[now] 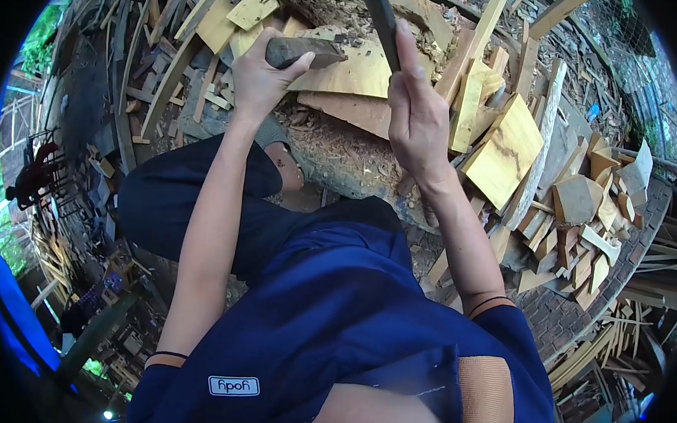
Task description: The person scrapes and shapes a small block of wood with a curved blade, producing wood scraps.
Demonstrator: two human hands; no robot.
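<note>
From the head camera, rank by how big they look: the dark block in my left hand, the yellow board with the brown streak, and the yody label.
1. Streaked yellow board
2. Dark block
3. Yody label, smallest even though it's nearer the camera

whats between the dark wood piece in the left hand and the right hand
A pale yellow board lies between the dark wood piece in the left hand and the right hand, as the head view shows.

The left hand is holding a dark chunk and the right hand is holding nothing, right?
Not quite: the right hand isn't empty. The head view shows it gripping a long dark stick. The left hand does hold a dark chunk.
</note>
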